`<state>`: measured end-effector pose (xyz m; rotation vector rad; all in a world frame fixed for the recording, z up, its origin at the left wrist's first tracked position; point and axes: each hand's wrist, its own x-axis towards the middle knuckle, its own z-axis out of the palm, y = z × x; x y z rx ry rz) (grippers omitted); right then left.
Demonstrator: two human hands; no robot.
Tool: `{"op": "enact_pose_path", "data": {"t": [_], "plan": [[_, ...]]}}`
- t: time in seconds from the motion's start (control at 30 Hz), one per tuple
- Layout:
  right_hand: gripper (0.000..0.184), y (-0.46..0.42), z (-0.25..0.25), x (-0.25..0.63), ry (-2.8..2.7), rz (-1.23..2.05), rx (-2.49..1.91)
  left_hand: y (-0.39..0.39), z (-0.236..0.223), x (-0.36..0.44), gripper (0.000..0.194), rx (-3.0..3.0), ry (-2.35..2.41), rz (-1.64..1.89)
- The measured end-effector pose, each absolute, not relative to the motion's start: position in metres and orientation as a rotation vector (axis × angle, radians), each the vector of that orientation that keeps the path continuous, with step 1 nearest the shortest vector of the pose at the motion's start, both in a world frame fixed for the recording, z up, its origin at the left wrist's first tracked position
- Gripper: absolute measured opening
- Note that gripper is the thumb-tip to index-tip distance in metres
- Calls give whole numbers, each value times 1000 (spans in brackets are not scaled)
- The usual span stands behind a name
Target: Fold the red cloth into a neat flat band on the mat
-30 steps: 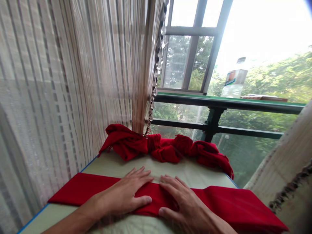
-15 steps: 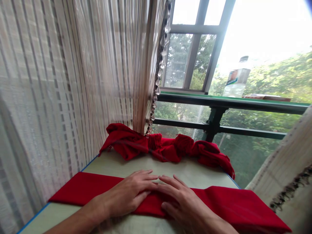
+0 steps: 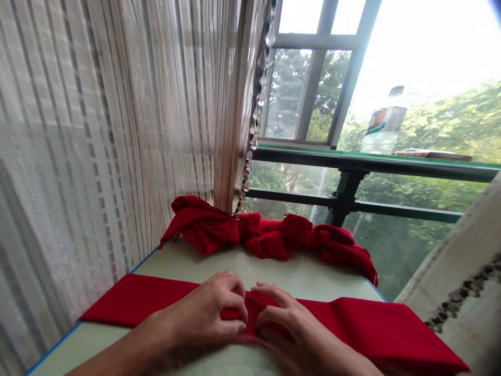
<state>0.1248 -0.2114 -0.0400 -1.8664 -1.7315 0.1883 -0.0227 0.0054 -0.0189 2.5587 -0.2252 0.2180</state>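
A red scarf (image 3: 364, 324), folded into a long flat band, lies across the near part of the table. My left hand (image 3: 219, 308) is at the middle of it, fingers bent and closed on the fabric with the thumb at the near side. Facing it from the right, my right hand (image 3: 289, 324) curls its fingers into the same stretch of cloth. Only a small gap separates the two hands. Between them the near edge of the scarf looks bunched and slightly blurred. The fingertips of my right hand are partly hidden.
A crumpled red fringed scarf (image 3: 207, 224) lies along the table's far edge. The pale table (image 3: 242, 269) has blue edging. Striped curtains (image 3: 164, 115) hang at the left, another curtain (image 3: 462, 271) at the right. Beyond is a railing (image 3: 297, 156) with a plastic bottle (image 3: 385, 125) on it.
Both hands lay flat with fingers stretched over the scarf; now their fingers are bent and closed on it. The cloth between the hands has become bunched.
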Motion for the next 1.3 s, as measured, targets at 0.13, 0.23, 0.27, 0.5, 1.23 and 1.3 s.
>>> {"op": "enact_pose_path", "data": {"t": [0.13,0.23,0.27,0.5,1.23,1.3], "plan": [[21,-213,-38,127,-1651,345,-1985,11,-18,-21,28,2575,-138,147],[27,-214,-37,130,-1635,375,-2034,13,-13,-20,53,2634,-77,12],[32,-215,-36,131,-1632,376,-2054,13,-11,-20,62,2657,-61,-48],[70,-215,-29,131,-1615,417,-2167,6,-4,-22,80,2716,-15,-189],[83,-217,-21,134,-1684,458,-2288,5,-9,-23,81,2770,-26,-186],[86,-218,-19,134,-1687,474,-2287,7,-10,-23,84,2773,-51,-194]]}}
